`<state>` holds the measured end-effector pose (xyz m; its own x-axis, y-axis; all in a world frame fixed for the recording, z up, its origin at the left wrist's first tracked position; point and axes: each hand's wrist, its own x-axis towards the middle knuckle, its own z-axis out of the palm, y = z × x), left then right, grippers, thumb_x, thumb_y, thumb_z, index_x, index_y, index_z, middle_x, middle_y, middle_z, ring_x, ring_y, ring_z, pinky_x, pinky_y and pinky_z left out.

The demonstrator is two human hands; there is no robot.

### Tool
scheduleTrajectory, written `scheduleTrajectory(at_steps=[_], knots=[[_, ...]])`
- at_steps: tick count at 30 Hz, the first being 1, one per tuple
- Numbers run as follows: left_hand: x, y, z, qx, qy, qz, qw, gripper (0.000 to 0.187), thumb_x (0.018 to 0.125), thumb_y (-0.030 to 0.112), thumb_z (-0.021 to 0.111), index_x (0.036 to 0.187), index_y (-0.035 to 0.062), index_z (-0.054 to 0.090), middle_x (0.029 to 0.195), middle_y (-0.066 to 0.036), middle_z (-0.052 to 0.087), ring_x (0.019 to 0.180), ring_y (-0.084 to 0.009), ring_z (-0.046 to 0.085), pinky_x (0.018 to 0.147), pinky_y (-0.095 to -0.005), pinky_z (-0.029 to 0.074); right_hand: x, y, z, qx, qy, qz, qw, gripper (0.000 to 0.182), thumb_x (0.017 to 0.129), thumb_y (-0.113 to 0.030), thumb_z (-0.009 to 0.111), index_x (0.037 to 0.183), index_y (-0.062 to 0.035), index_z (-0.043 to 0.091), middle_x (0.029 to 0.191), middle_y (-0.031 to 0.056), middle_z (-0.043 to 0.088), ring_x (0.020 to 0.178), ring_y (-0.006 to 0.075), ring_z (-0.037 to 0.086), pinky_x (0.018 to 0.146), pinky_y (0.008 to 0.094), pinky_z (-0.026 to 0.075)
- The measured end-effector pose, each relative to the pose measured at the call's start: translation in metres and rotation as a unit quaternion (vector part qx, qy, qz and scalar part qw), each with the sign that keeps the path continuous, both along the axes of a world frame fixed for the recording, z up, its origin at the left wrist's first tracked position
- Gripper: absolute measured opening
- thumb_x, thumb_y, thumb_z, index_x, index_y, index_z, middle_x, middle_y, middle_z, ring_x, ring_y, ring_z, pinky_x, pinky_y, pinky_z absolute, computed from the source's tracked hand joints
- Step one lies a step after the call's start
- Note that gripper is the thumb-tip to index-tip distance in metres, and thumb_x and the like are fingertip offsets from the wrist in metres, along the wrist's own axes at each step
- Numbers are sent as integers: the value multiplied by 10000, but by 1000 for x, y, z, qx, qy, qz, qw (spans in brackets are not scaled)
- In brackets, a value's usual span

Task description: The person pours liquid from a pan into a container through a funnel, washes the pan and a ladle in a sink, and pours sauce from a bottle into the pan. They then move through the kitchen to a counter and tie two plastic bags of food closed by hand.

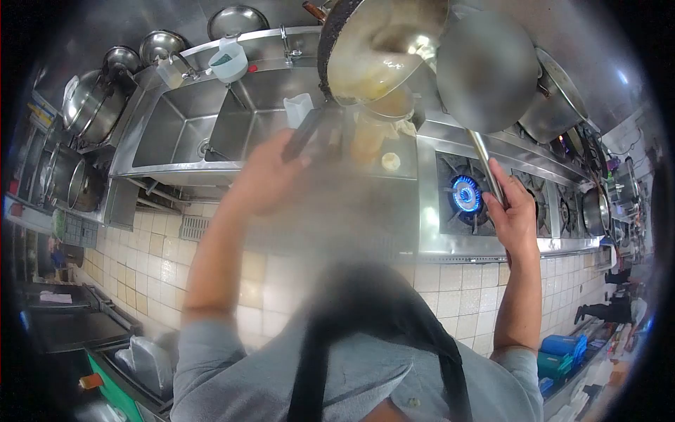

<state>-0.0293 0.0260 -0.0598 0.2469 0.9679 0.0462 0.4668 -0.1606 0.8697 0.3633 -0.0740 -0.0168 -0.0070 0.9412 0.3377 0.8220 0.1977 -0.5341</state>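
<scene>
Left hand (271,176): fingers closed around the dark handle (302,133) of 1 wok (362,60). The wok is raised and steeply tilted above the worktop (383,193), its wet, shiny inner face exposed. Below its lower rim are 1 strainer (392,105) and 1 container (367,137), towards the worktop's right edge; haze blurs this area, so whether they touch is unclear. A pale round item (391,162) lies near the same edge.

Right hand (515,214): gripping the metal shaft (485,165) of 1 round-headed utensil (486,70), held over the stove (429,235). 1 burner (466,193) near the stove's left edge burns blue. 2 sink basins (179,130) adjoin the worktop's left edge.
</scene>
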Motion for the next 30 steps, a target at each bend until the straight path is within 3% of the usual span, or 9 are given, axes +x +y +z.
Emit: scheduleTrajectory(at_steps=[3, 7, 9, 14, 17, 19, 20, 26, 30], knots=[[5, 2, -6, 34, -8, -17, 999, 292, 874, 130, 638, 1133, 37, 541, 674, 22, 493, 472, -47, 391, 433, -235, 303, -4, 7, -25, 12, 213, 7, 977, 587, 780, 66, 658, 1334, -94, 547, 874, 112, 613, 745, 155, 562, 688, 292, 464], [16, 3, -11, 116, 26, 5, 993, 276, 881, 126, 632, 1125, 36, 542, 652, 20, 478, 477, -43, 384, 441, -231, 305, 12, -15, -42, -36, 214, 32, 976, 610, 766, 83, 661, 1338, -96, 545, 913, 100, 623, 767, 142, 543, 707, 260, 448], [19, 4, -16, 127, 18, 11, 992, 272, 882, 121, 630, 1123, 32, 540, 647, 18, 472, 476, -43, 380, 440, -230, 306, 29, -31, -39, -83, 92, 64, 990, 624, 758, 105, 653, 1340, -94, 545, 954, 71, 630, 780, 112, 533, 707, 245, 443], [35, -3, -22, -31, -102, 15, 994, 265, 903, 108, 609, 1129, 23, 502, 627, 18, 447, 443, -53, 393, 404, -224, 333, 48, -46, -49, -59, 122, 39, 990, 613, 766, 95, 647, 1343, -83, 542, 829, 14, 574, 661, 94, 471, 621, 223, 409], [52, -17, -19, -86, -190, 63, 976, 251, 910, 108, 601, 1122, 26, 493, 625, 14, 447, 431, -61, 408, 381, -227, 352, 38, -44, -55, -137, 344, -20, 929, 609, 805, 90, 603, 1386, -49, 480, 802, 18, 562, 581, 63, 450, 527, 184, 386], [59, -27, -21, -107, -251, 79, 959, 247, 911, 111, 601, 1117, 26, 495, 632, 9, 450, 432, -64, 416, 379, -227, 359, 32, -35, -63, -87, 462, 83, 879, 619, 838, 67, 567, 1427, -12, 393, 808, 36, 571, 524, 32, 436, 447, 157, 357], [59, -32, -22, -126, -313, 87, 937, 242, 912, 114, 601, 1111, 25, 496, 638, 4, 453, 433, -66, 425, 378, -227, 366, 29, -28, -70, -73, 481, 136, 863, 617, 883, -50, 591, 1443, 1, 336, 746, 49, 544, 430, 49, 428, 360, 177, 352], [38, -61, -37, -141, -462, 177, 857, 216, 924, 126, 594, 1100, 36, 506, 651, -6, 462, 414, -78, 429, 345, -230, 369, -27, -8, -50, -140, 613, 231, 743, 633, 853, -59, 596, 1433, 5, 351, 785, 106, 582, 433, 62, 437, 368, 187, 357], [-12, -56, -54, -173, -420, 260, 852, 175, 925, 134, 590, 1066, 51, 525, 646, -1, 474, 411, -83, 427, 342, -237, 372, -74, 10, -52, -221, 639, 245, 695, 621, 850, -14, 587, 1432, -26, 371, 800, 114, 594, 427, 89, 460, 375, 202, 366]])
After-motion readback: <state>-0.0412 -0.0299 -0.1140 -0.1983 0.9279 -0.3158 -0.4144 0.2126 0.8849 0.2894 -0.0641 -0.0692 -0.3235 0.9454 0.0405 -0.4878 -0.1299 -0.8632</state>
